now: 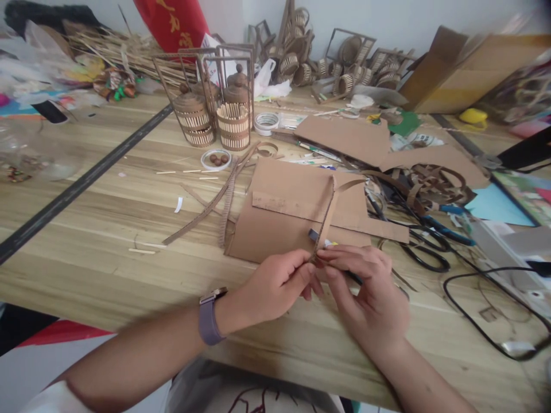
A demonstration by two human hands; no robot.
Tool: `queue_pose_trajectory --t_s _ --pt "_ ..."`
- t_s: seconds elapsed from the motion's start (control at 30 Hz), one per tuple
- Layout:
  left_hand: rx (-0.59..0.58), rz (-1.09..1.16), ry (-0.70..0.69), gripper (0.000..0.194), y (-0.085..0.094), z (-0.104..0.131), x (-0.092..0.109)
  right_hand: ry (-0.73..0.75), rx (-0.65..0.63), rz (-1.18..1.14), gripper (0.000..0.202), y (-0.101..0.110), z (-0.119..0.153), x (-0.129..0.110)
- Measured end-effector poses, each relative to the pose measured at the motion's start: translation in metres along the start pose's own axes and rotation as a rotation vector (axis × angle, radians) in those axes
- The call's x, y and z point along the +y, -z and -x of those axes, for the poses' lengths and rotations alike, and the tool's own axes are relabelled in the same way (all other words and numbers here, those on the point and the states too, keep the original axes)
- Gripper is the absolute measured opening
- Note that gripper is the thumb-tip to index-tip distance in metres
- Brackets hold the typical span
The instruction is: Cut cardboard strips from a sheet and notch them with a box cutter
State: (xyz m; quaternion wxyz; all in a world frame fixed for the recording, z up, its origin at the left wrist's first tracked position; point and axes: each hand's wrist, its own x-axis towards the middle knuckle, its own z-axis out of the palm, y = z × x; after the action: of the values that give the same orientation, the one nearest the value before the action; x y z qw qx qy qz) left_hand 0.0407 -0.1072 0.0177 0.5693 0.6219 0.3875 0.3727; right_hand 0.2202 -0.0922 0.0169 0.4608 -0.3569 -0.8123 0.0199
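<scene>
Left hand (275, 284), a wristwatch (210, 321) on its wrist, is closed with thumb and fingers pinching the lower end of a narrow cardboard strip (328, 215). The strip rises from the fingertips, leaning slightly right, and lies beyond both hands, between them. At its upper end a thin brown band curls off to the right. The right hand (374, 292) pinches the same lower end from the other side, its fingers bent and close together, the fingertips of the two hands nearly meeting.

Farther out, from the left, a dark line (86, 186) crosses the wooden table (107, 281) at a slant. Slatted lidded baskets (193, 117) stand in tall brown frames, with a shallow dish (216, 160) of round brown beads just in front. Loose corrugated strips (202, 212) lie nearer the left hand, partly touching a flat cardboard sheet (262, 229) just past the hands. A roll of white tape (267, 123) sits behind the sheet. Black-handled scissors (430, 261) rest to the right, near a tangle of brown strips (439, 186).
</scene>
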Motion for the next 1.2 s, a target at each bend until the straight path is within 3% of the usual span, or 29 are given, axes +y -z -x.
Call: queue_pose_trajectory --t_s 0.2,0.47,0.6,0.83,1.2 --pt "0.056 0.044 0.016 0.023 0.001 0.000 -0.001 0.048 -0.007 0.070 0.010 -0.002 -0.002 0.000" --pt "0.049 0.019 -0.085 0.026 0.003 0.000 -0.002 0.090 -0.013 0.096 0.033 0.003 -0.003 -0.001" --pt "0.046 -0.032 -0.128 0.023 0.003 0.002 0.004 0.103 0.016 0.128 0.032 0.005 -0.002 -0.002" --pt "0.048 -0.205 -0.213 0.026 0.007 0.003 0.005 0.062 -0.068 0.076 0.026 0.008 -0.004 -0.003" --pt "0.065 -0.391 -0.318 0.026 0.007 0.000 -0.001 0.121 -0.133 0.074 0.015 0.014 -0.011 0.002"
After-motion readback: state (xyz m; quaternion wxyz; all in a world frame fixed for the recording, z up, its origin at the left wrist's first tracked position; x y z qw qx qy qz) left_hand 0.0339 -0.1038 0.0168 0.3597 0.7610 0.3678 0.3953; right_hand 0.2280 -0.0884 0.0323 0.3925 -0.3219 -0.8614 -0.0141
